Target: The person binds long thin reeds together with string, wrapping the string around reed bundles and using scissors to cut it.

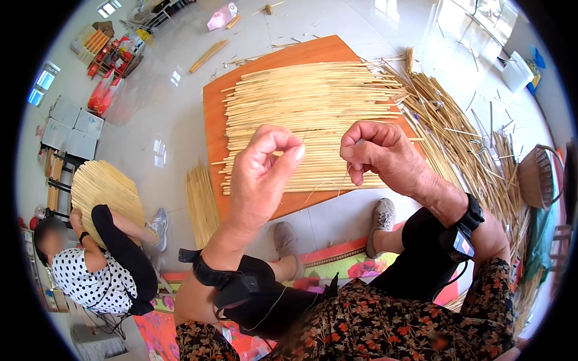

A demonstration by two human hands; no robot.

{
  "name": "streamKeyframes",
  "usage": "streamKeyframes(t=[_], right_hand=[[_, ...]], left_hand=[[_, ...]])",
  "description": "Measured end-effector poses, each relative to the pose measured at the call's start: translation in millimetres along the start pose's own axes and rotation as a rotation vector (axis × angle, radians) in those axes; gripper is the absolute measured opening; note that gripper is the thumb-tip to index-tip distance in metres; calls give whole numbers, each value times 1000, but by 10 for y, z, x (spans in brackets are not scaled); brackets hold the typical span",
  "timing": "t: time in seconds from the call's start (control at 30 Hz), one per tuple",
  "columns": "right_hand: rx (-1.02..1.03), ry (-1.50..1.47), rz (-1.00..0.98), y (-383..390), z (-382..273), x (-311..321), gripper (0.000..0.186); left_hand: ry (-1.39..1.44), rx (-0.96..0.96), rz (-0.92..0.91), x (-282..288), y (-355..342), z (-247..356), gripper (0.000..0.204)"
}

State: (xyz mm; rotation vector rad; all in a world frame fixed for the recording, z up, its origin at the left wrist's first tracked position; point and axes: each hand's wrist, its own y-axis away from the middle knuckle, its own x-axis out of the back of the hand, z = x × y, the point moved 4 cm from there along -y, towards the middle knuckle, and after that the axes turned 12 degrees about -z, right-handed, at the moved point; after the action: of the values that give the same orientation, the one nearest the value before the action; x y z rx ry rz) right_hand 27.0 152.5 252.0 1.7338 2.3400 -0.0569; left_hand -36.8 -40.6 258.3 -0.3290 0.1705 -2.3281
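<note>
My left hand is raised over a mat of stalks, thumb and forefinger pinched together. Whatever lies in that pinch is too fine to make out. Level with it, a short gap away, my right hand has its fingers curled and pressed together on a thin pale thread. A loose curve of this thread hangs below the fingers, over the mat's near edge. The straw-coloured stalks lie side by side, running left to right on an orange-brown board.
Loose stalks are heaped to the right, near a wicker basket. A flat stalk bundle lies left of the board. Farther left, a seated person holds a rounded stalk panel. A patterned cloth lies by my feet.
</note>
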Motion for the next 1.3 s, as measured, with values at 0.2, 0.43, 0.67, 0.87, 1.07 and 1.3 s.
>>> streamKeyframes(t=[0.2, 0.43, 0.67, 0.87, 1.07, 1.3], right_hand=[[89, -22, -192, 208, -209, -153, 12], [515, -139, -905, 630, -456, -649, 12], [896, -90, -750, 668, -532, -764, 6], [891, -144, -772, 641, -597, -800, 9], [843, -139, -915, 570, -676, -765, 14], [921, -144, -667, 692, -534, -803, 5]], left_hand=[[343, 135, -26, -48, 15, -130, 9], [349, 123, 126, 84, -3, -138, 12], [326, 126, 190, 202, 11, -179, 17], [412, 151, 157, 154, 1, -159, 14], [461, 196, -13, -58, 32, -150, 12], [461, 199, -22, -56, 8, -160, 10]])
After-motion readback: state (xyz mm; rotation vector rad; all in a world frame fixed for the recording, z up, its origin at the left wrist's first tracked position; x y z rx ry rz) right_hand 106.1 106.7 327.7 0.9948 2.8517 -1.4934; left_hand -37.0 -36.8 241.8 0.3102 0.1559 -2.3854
